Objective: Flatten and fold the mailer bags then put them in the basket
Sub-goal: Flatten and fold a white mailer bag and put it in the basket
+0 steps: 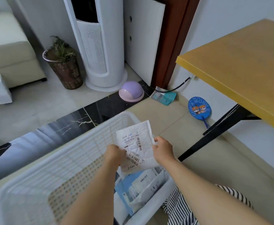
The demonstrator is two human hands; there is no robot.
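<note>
A white padded mailer bag (pixel 137 146), creased and carrying a printed shipping label, is held in the air between both hands, directly above the near right part of the white plastic basket (pixel 77 153). Its long axis runs from the person outward, tilted slightly to the right, so the far end rises past the basket's far rim while the near end hangs over the stack below. The left hand (pixel 115 154) grips the bag's left edge about halfway along, fingers curled round it. The right hand (pixel 163 150) pinches the right edge at nearly the same level, thumb on top. The two hands sit at almost equal reach, one on each long side, so neither is clearly nearer; the bag lies between them rather than ahead of them.

In the basket's right end, beneath the held bag, several other mailers (pixel 142 185) in white and blue stand or lean together; how they are folded cannot be told. The rest of the basket floor shows its lattice bare.

Judging from this, folding would likely bring the far end back towards the person, across the short axis, before lowering it straight down.

Beyond lie a blue hand fan (pixel 199 108) on the floor, a yellow table (pixel 240 65) to the right, and a lilac domed bin (pixel 131 91).
</note>
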